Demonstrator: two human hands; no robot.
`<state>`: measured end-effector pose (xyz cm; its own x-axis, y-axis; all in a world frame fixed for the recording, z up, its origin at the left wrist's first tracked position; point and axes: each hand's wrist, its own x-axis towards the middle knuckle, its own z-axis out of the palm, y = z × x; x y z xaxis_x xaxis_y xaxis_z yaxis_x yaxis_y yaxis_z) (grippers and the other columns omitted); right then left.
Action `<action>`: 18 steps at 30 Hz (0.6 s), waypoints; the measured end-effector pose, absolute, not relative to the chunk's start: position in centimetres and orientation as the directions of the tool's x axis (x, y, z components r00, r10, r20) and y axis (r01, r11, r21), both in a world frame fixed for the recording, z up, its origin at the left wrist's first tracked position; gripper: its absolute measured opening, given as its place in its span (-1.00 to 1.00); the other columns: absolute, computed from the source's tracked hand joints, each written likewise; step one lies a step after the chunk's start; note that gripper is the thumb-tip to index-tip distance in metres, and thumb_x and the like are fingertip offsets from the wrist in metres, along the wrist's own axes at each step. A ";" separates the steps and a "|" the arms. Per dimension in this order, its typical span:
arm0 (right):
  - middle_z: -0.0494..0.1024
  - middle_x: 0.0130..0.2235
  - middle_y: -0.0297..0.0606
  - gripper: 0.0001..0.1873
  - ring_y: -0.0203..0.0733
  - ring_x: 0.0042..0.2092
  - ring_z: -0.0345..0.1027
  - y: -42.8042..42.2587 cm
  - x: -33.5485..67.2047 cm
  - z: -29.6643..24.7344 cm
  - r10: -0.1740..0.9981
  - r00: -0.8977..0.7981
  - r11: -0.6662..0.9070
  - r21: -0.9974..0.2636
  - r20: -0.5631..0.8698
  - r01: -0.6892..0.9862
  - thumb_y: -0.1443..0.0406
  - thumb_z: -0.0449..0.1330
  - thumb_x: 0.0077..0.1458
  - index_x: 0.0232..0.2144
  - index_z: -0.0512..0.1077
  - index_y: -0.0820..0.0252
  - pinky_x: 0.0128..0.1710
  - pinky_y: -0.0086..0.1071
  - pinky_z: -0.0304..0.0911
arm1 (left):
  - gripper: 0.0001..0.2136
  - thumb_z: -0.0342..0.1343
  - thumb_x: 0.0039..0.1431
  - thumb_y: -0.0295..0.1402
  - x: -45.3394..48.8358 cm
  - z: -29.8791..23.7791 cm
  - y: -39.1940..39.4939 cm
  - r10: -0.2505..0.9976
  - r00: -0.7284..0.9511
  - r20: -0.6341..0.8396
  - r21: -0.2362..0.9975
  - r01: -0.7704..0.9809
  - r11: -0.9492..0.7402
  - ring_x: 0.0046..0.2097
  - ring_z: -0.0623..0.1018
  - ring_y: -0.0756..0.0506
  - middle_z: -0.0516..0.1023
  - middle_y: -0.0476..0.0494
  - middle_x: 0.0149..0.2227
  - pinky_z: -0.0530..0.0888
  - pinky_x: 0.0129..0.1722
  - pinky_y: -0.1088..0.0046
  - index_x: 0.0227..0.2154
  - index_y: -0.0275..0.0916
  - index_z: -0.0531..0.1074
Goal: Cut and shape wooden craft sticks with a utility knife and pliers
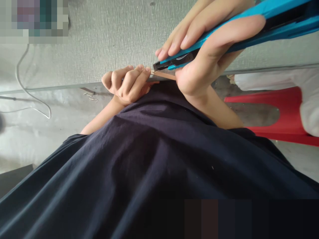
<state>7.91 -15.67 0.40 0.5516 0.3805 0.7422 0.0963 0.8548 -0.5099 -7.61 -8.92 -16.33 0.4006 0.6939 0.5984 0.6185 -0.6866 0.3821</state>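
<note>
My right hand (204, 49) is closed around a long blue and black tool (279, 20) shaped like a utility knife, its handle reaching to the upper right. The tool's black front end meets a thin brown strip (165, 75) at the table's near edge. My left hand (129, 83) is closed, its fingers curled over that edge and its fingertips at the strip's left end. How far the strip runs under the left fingers is hidden. Its right end goes behind the base of my right hand.
The grey-green textured table (104, 43) spans the top. A pale cable (18, 69) hangs down at left. Several small thin bits (91, 97) lie on the floor (59, 116). At right are a red plastic stool (291, 113) and white cloth or bag material (269, 78).
</note>
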 end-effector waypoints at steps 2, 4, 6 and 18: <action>0.23 -0.51 -0.42 -0.18 -0.41 -0.55 0.35 -16.1 7.8 0.9 0.397 0.544 0.827 -0.545 0.739 0.137 -0.33 -0.11 0.65 -0.50 0.24 0.04 -0.55 -0.43 0.35 | -0.30 0.05 0.42 0.46 -7.7 -16.5 -8.7 0.700 0.406 0.588 0.390 0.616 -0.685 0.15 0.74 -0.40 0.73 -0.19 -0.06 0.42 0.35 -0.36 0.10 -0.05 0.67; 0.23 -0.50 -0.43 -0.19 -0.42 -0.53 0.38 -16.5 7.7 1.3 0.419 0.526 0.809 -0.567 0.740 0.154 -0.31 -0.08 0.66 -0.50 0.20 0.05 -0.52 -0.44 0.39 | -0.29 0.02 0.44 0.45 -7.7 -16.4 -8.6 0.711 0.417 0.567 0.404 0.611 -0.681 0.16 0.75 -0.40 0.72 -0.19 -0.07 0.42 0.36 -0.36 0.09 -0.06 0.68; 0.23 -0.50 -0.43 -0.21 -0.43 -0.52 0.39 -16.8 7.8 1.5 0.421 0.506 0.806 -0.567 0.753 0.172 -0.28 -0.08 0.68 -0.50 0.18 0.06 -0.50 -0.45 0.40 | -0.29 0.01 0.44 0.46 -7.7 -16.1 -8.7 0.712 0.418 0.564 0.409 0.608 -0.680 0.15 0.75 -0.40 0.72 -0.18 -0.08 0.42 0.35 -0.36 0.08 -0.06 0.68; 0.23 -0.52 -0.49 -0.18 -0.48 -0.55 0.37 -16.5 7.7 1.5 0.377 0.532 0.826 -0.535 0.758 0.177 -0.32 -0.10 0.63 -0.52 0.22 0.06 -0.54 -0.51 0.37 | -0.31 0.14 0.30 0.51 -7.1 -16.9 -8.7 0.735 0.399 0.548 0.431 0.618 -0.658 0.12 0.73 -0.42 0.74 -0.18 -0.14 0.43 0.31 -0.33 0.01 0.01 0.70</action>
